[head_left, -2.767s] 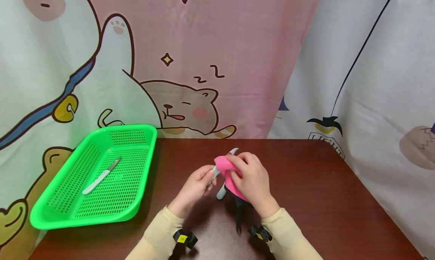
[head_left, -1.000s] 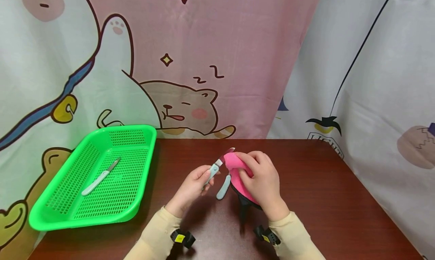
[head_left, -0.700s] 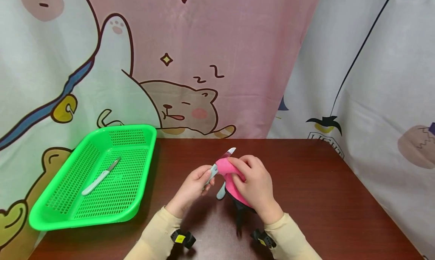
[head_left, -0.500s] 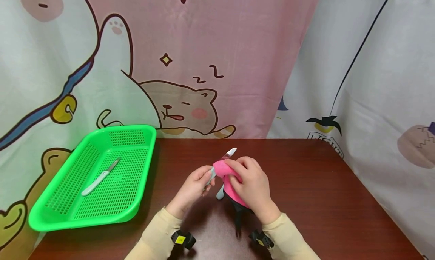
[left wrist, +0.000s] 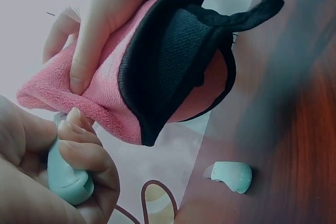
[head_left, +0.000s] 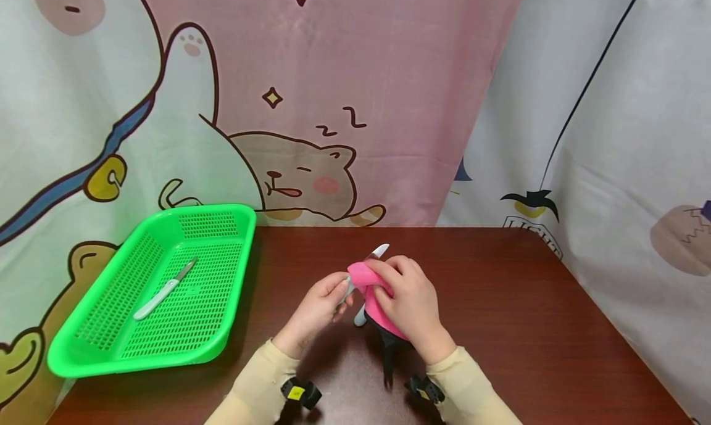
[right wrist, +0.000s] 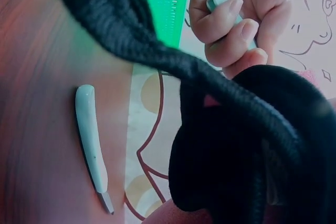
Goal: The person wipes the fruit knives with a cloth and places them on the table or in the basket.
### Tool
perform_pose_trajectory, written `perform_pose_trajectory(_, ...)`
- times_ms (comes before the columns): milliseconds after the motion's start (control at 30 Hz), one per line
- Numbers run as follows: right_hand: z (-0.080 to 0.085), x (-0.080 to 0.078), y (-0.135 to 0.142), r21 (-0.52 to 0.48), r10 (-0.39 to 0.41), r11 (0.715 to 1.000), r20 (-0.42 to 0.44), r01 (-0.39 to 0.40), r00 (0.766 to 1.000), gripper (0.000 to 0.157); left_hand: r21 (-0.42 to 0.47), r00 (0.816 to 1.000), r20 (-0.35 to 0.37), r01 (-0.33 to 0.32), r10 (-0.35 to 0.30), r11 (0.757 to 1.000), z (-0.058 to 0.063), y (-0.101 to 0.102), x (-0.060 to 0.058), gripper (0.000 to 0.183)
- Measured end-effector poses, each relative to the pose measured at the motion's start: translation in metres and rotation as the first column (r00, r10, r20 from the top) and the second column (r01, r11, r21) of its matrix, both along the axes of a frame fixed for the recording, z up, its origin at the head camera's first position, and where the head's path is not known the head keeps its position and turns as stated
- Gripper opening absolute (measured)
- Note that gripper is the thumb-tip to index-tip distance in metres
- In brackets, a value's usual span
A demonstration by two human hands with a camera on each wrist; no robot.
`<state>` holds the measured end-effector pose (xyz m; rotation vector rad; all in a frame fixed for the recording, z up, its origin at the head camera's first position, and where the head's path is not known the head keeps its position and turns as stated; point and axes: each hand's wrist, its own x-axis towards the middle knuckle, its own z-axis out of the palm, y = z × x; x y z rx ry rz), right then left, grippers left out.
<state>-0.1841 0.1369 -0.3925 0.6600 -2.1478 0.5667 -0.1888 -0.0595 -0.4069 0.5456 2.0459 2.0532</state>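
My left hand [head_left: 319, 301] grips the pale green handle of a small knife [left wrist: 67, 179], whose blade tip shows beyond the cloth. With its thumb and fingers, my right hand [head_left: 412, 298] pinches a pink towelling cloth [head_left: 363, 275] folded round the blade close to the handle. The cloth has black trim and a black hanging loop [left wrist: 252, 17] that dangles below the right hand. Under the cloth, a second knife [right wrist: 92, 135] lies on the table, its handle showing; in the head view cloth and hand hide most of it.
A green plastic basket [head_left: 236, 301] stands on the left of the brown table [head_left: 516, 326]. Inside it lies another pale-handled knife [head_left: 165, 289]. A cartoon-printed curtain [head_left: 400, 104] hangs behind the table.
A second ago the cloth was right of the blade. The right hand has since brought it left over the blade and down near the handle. The left hand has barely moved.
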Motion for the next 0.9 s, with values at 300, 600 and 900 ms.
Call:
perform_pose_trajectory(300,0.006,-0.003,0.007,-0.021,-0.032,0.999,0.035,0.033,0.999,0.046,0.011,1.0,0.02,0.011,-0.011,1.0,0.002,0.001,0.0,0.025)
perform_pose_trajectory(600,0.012,-0.007,0.018,-0.057,-0.097,0.993,0.06,0.101,0.993,0.045,-0.04,0.999,0.039,0.011,-0.009,0.999,0.002,0.002,0.0,0.023)
perform_pose_trajectory(900,0.014,-0.01,0.03,-0.088,-0.14,0.986,0.054,0.145,0.989,0.043,-0.026,0.999,0.032,0.035,-0.034,0.999,0.002,0.003,0.001,0.026)
